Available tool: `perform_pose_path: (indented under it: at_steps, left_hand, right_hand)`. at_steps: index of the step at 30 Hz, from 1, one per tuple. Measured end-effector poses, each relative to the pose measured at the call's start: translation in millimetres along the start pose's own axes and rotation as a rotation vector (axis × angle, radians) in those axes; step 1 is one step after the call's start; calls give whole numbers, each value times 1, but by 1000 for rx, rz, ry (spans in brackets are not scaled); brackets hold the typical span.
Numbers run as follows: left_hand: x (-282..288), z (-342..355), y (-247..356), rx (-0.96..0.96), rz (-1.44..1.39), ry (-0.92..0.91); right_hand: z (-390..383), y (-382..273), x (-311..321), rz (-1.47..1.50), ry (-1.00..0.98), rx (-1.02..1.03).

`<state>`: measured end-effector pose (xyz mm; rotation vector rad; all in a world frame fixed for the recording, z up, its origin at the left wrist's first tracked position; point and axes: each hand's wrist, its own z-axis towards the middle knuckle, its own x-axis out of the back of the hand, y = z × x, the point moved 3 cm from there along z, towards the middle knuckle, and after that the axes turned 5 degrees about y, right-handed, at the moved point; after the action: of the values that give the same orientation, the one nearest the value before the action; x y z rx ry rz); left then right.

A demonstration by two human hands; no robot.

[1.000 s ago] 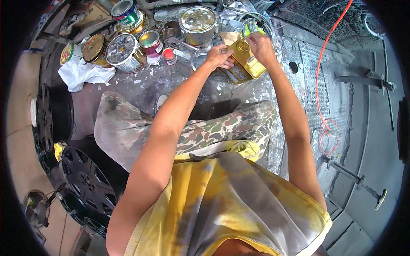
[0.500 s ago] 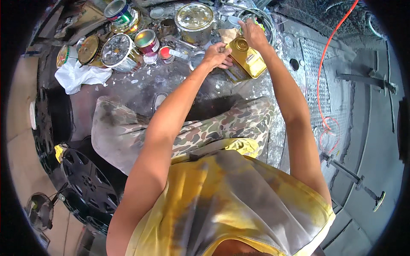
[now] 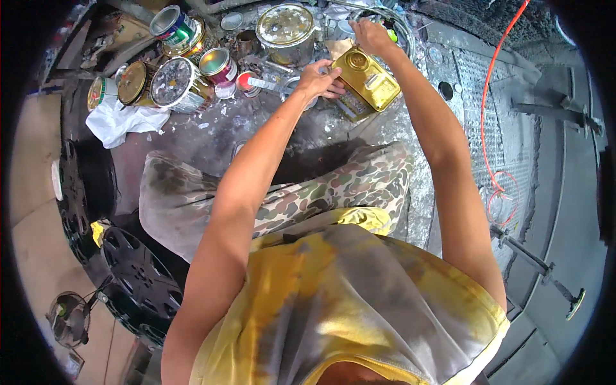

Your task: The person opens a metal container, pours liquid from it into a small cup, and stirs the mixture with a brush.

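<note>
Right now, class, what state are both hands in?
Left hand: holding the gold tin at its side.
Right hand: by the cup; whether it grips cannot be told.

The left hand (image 3: 319, 81) touches the left side of a rectangular gold can (image 3: 382, 95); the right hand (image 3: 373, 37) reaches past its far end, near a pale cup (image 3: 343, 29). Paint-smeared tins (image 3: 172, 81) stand on the floor (image 3: 205, 136) further left.

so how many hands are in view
2: the left hand is against the left side of the gold can; the right hand is just beyond the can, near a pale blue cup.
</note>
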<state>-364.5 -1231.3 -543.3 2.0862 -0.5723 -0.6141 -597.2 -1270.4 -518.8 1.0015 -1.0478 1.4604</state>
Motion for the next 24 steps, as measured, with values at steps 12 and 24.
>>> perform_pose_path:
  at_steps: [12,24]
  left_hand:
    - [3,-12,0,31,71,43]
    - [2,-6,1,37,40,43]
  right_hand:
    - [-78,-69,65,255,319,-55]
    - [-75,-74,66,369,381,-225]
